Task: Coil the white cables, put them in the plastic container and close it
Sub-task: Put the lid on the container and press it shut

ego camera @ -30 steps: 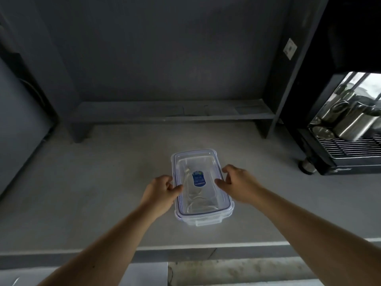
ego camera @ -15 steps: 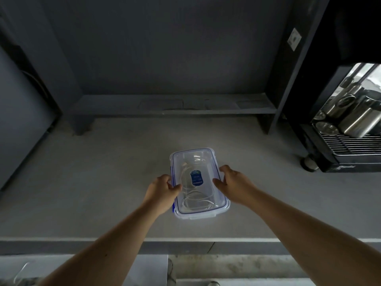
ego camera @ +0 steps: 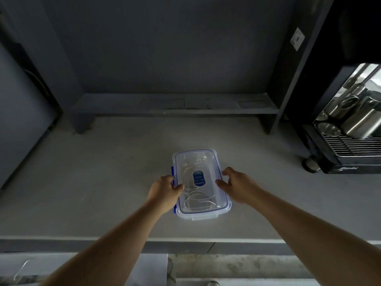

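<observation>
A clear plastic container (ego camera: pixel 206 157) with a blue-trimmed lid and a blue label stands on the grey counter, lid on top. White cables (ego camera: pixel 195 200) lie coiled inside, seen through the lid. My left hand (ego camera: pixel 165 189) grips the container's left long side, thumb on the lid, next to a blue side latch. My right hand (ego camera: pixel 237 185) rests against the right long side, fingers curled on the lid's edge.
A grey counter (ego camera: pixel 103 182) runs to a front edge below my arms. A low dark shelf (ego camera: pixel 173 106) stands at the back wall. At the right a black machine (ego camera: pixel 350 141) holds steel jugs on a grille. Another white cable (ego camera: pixel 21 271) shows at bottom left.
The container has shifted slightly on the counter between my hands, and the left blue latch now shows. The camera has tilted, bringing the counter's front edge higher in view.
</observation>
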